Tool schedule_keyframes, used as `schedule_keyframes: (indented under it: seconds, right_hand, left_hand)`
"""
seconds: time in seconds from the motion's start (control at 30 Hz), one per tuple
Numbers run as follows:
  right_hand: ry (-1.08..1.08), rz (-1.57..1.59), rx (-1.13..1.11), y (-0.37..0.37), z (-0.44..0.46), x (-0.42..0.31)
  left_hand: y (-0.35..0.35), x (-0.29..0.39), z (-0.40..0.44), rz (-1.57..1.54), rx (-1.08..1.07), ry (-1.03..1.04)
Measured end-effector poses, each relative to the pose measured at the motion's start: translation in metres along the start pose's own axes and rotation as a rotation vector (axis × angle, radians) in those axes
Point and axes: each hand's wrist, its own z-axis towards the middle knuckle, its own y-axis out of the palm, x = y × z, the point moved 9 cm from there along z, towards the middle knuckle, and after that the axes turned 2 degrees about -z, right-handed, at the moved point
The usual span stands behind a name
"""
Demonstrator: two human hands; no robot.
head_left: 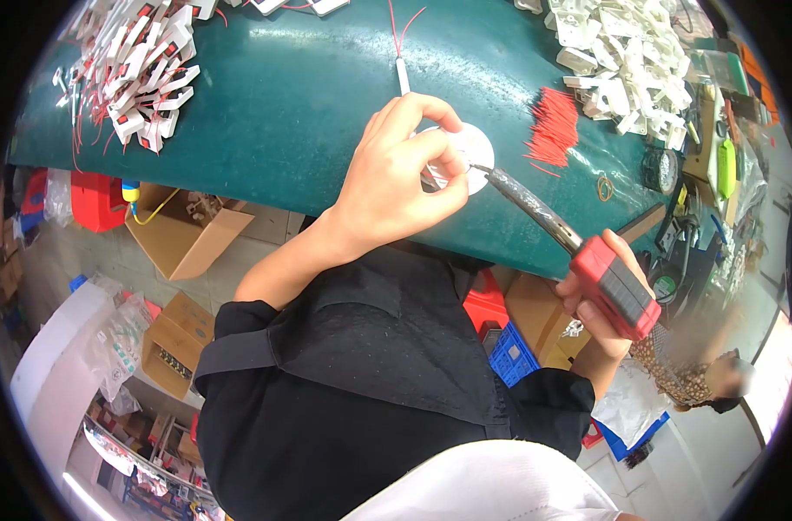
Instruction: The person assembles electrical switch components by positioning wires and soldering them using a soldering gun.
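My right hand [597, 300] is wrapped round the red and black handle of a soldering iron [535, 208]. The iron's tip points left and reaches the fingertips of my left hand [404, 161]. Those fingers are closed in a pinch over a white round piece [480, 146] on the green table; what they pinch is too small and hidden to make out. Just beyond my left knuckles a slim white part [403, 76] sticks up, with two red wires [400, 39] spreading from its far end. Its near end is hidden behind the hand.
Right of my hands lies a bundle of short red wires [554, 126]. White plastic housings [626, 65] are heaped at back right, white parts with red wires [148, 78] at back left. A rubber band [604, 188] and a tape roll [660, 169] lie right. Another person [686, 373] is at lower right.
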Motion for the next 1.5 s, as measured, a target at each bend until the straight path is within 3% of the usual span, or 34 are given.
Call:
schedule_keyframes:
  seconds: [0.23, 0.3, 0.73, 0.83, 0.9, 1.03, 1.1, 1.13, 1.17, 1.23, 1.37, 1.43, 1.5]
  right_hand:
    - [0.014, -0.106, -0.078, 0.006, 0.005, -0.007]
    - [0.120, -0.014, -0.008, 0.004, 0.004, -0.001]
    - [0.164, 0.029, 0.079, 0.003, -0.005, 0.002]
    - [0.040, 0.049, 0.164, -0.009, -0.014, 0.003]
    - [-0.144, 0.254, 0.341, -0.024, -0.024, -0.001]
    - [-0.306, 0.232, 0.460, -0.046, -0.052, -0.020]
    - [-0.158, -0.268, 0.840, -0.074, -0.048, 0.017]
    - [-0.233, -0.623, 0.796, -0.087, -0.048, 0.024]
    - [-0.255, -0.960, 0.896, -0.088, -0.043, 0.020]
    - [-0.134, -1.260, 0.932, -0.105, -0.037, 0.038]
    - [0.034, -1.367, 0.673, -0.120, -0.009, 0.066]
    - [-0.051, -1.338, 0.678, -0.111, -0.013, 0.047]
    - [-0.324, -1.009, 0.800, -0.092, -0.021, 0.011]
  left_hand:
    - [-0.001, 0.002, 0.001, 0.032, 0.005, 0.049]
    - [-0.001, 0.002, 0.002, 0.026, -0.007, 0.027]
    - [-0.002, 0.003, 0.002, 0.029, 0.003, 0.056]
    - [-0.001, 0.000, 0.002, 0.011, -0.012, 0.015]
    - [0.000, 0.000, 0.003, 0.033, -0.020, 0.008]
    - [0.021, 0.010, 0.013, -0.102, -0.084, 0.059]
    - [0.005, -0.004, 0.003, -0.017, -0.022, -0.067]
    - [0.009, 0.000, 0.005, -0.028, -0.041, -0.045]
    - [0.007, 0.002, 0.005, -0.014, -0.033, -0.040]
    - [0.003, 0.001, 0.005, 0.025, -0.026, -0.033]
    - [0.002, 0.000, 0.003, 0.013, -0.031, -0.029]
    - [0.003, -0.001, 0.001, 0.026, -0.078, -0.041]
    - [0.002, -0.002, 0.000, 0.060, -0.071, -0.056]
